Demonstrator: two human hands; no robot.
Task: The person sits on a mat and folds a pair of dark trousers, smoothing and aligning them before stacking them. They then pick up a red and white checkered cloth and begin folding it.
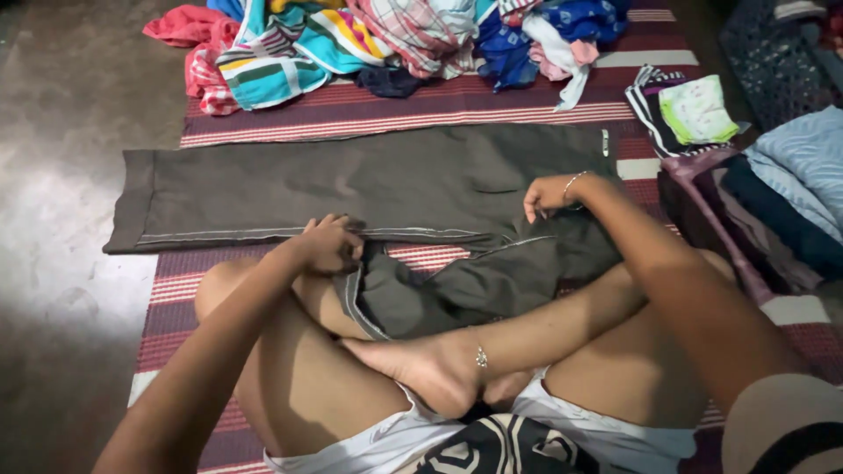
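Hands: left hand [329, 244], right hand [549, 195] gripping dark trousers [351, 184] between.

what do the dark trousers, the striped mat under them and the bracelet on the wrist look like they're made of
Dark trousers: apparently a matte woven cloth, grey-brown, with pale stitched seams; it creases softly where the left hand and right hand grip it.
Striped mat: looks like coarse woven fibre, maroon with white bands, flat and ribbed.
Bracelet: thin, pale, slightly shiny, probably metal or beads; too small to tell.
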